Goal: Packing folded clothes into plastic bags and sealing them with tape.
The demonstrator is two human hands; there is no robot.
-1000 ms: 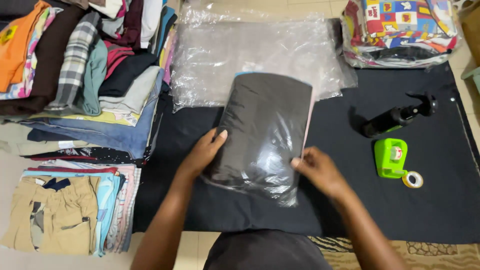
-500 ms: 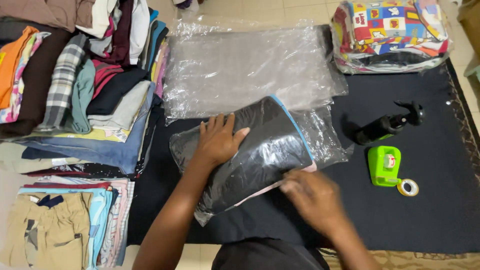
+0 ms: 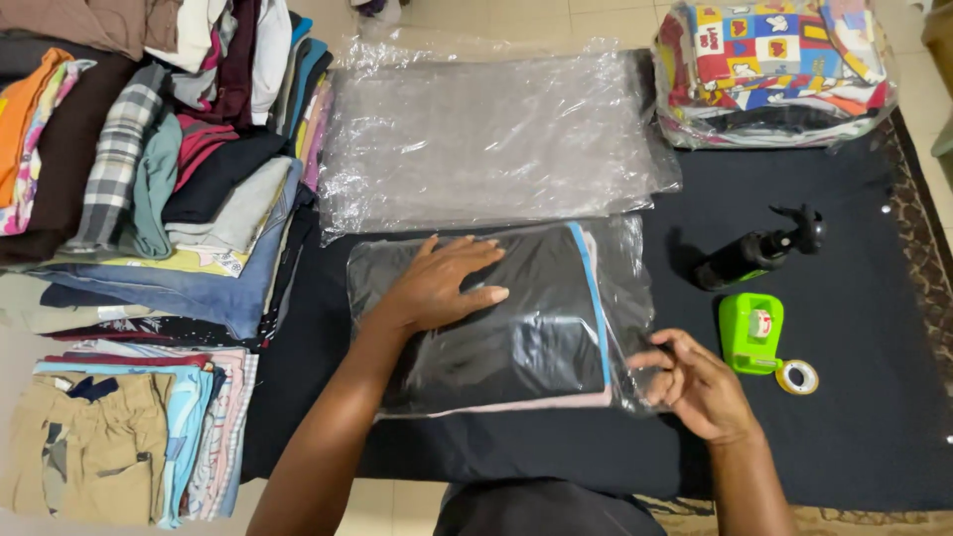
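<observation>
I am pressing my left hand (image 3: 442,288) flat, fingers spread and open, on the dark folded garment (image 3: 496,323) inside its clear plastic bag (image 3: 625,298), which is lying on the black cloth (image 3: 854,427) in the middle of the work area. My right hand (image 3: 695,382) is pinching the loose open end of the bag at its right edge, fingers curled on the film. The garment is sitting well inside, with a blue edge and a pale edge showing near the mouth.

To do this well, I judge I should be keeping the left palm weighted so the fold is not sliding, and drawing the flap taut and square before folding it over, so no air pocket or crease is building up. The slack film could bunch if I am pulling at an angle.

A stack of empty clear bags (image 3: 486,139) is lying just behind, the green tape dispenser (image 3: 754,333) and black spray bottle (image 3: 754,253) are near my right, folded clothes (image 3: 149,189) are piling on the left, and a packed bundle (image 3: 774,69) is resting at the far right
</observation>
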